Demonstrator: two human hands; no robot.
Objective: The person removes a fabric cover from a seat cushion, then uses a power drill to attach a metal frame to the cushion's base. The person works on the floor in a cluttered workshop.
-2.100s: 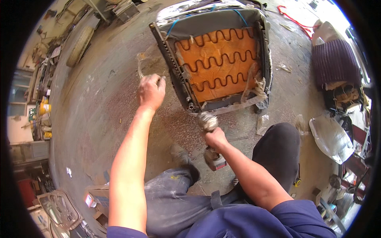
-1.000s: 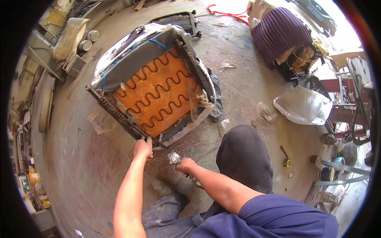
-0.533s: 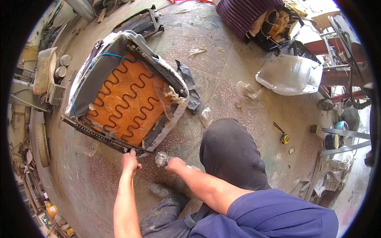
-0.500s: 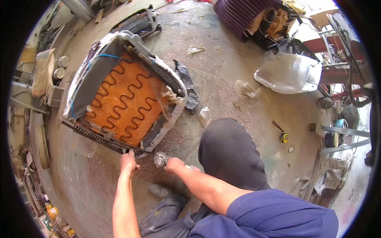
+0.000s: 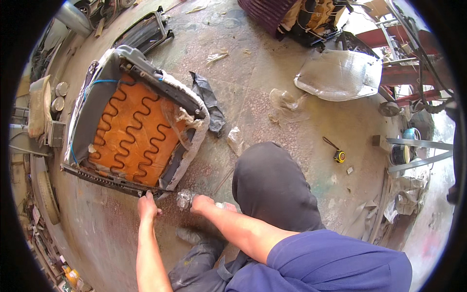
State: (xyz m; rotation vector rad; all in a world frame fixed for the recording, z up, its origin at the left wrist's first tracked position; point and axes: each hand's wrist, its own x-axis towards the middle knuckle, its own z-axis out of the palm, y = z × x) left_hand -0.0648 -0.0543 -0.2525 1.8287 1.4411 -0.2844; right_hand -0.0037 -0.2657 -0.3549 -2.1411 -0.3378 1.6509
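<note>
A vehicle seat frame (image 5: pixel 189 160) lies on the floor to the left, its dark zigzag springs (image 5: pixel 130 129) stretched across an orange panel (image 5: pixel 116 141). Its near edge is a dark metal rail (image 5: pixel 107 181). My left hand (image 5: pixel 147 207) is closed at that rail, close to the near corner, thumb up against it. In my right hand (image 5: pixel 202 204) is a hand tool with a silvery metal head (image 5: pixel 185 199), pointing at the corner of the seat frame. The tool's exact kind is unclear, as my fingers and forearm cover much of its body.
Crumpled black plastic (image 5: pixel 208 104) and clear wrap (image 5: pixel 287 103) lie beyond my knee. A yellow tape measure (image 5: pixel 339 155) rests on the floor at right. Farther off are a silvery padded sheet (image 5: pixel 340 75), a purple ribbed item (image 5: pixel 262 14) and a black frame (image 5: pixel 141 31).
The whole view has shifted, so the seat frame and floor items appear farther left. Both hands keep their places at the near rail and corner.
</note>
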